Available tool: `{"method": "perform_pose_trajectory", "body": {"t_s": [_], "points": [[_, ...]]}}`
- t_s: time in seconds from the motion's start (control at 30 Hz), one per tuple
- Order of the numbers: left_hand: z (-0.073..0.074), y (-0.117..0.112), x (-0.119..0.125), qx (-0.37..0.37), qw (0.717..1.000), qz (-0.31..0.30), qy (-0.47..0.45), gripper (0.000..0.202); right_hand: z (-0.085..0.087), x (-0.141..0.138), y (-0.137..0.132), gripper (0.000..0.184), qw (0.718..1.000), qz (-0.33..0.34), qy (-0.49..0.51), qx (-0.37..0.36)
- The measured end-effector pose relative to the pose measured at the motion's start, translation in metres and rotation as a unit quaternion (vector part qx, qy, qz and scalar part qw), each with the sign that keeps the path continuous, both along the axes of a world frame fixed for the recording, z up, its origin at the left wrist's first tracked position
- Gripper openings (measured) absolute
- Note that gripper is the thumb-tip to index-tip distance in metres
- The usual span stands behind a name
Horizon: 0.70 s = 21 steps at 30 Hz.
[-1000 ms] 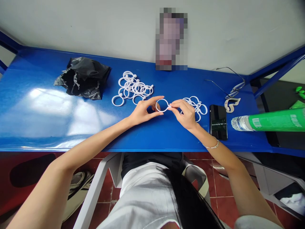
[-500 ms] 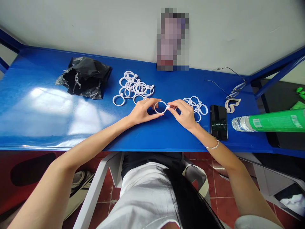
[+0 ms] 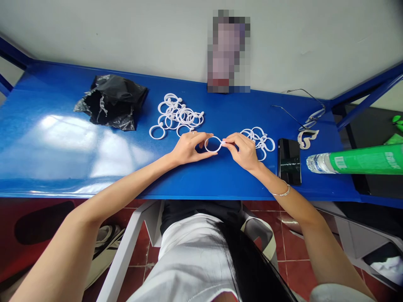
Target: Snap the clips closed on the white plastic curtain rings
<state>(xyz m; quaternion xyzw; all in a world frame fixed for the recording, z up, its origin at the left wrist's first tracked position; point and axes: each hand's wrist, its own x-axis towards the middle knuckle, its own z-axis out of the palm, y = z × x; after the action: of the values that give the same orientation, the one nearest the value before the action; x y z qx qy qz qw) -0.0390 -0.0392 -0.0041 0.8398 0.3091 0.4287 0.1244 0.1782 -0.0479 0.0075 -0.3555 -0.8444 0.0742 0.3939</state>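
Note:
A white plastic curtain ring [image 3: 205,144] is held between my two hands just above the blue table [image 3: 126,172]. My left hand [image 3: 187,148] grips the ring's round side, thumb below and fingers above. At the ring's narrow joined end, my right hand [image 3: 244,151] pinches with thumb and fingertips, which partly hide that end. A loose pile of similar white rings [image 3: 181,112] lies beyond my left hand. Behind my right hand is a smaller cluster of white rings [image 3: 263,139], partly covered by the hand.
A crumpled black plastic bag [image 3: 116,94] lies at the left. On the right are a phone [image 3: 289,161], eyeglasses [image 3: 311,119], a small cream-coloured item [image 3: 307,138] and a green-labelled bottle [image 3: 362,160] on its side. A blurred-out object [image 3: 226,54] stands against the wall.
The ring and my fingertips have shifted very slightly, with the ring a little lower. Both hands keep their hold; the piles look unchanged.

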Motion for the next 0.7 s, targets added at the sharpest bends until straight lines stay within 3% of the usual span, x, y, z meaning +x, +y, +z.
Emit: {"method": "perform_pose_trajectory", "body": {"t_s": [0.7], "points": [[-0.0011, -0.0003, 0.0005, 0.019, 1.000, -0.008, -0.006, 0.037, 0.0008, -0.0015, -0.0020, 0.016, 1.000, -0.012, -0.007, 0.014]]}}
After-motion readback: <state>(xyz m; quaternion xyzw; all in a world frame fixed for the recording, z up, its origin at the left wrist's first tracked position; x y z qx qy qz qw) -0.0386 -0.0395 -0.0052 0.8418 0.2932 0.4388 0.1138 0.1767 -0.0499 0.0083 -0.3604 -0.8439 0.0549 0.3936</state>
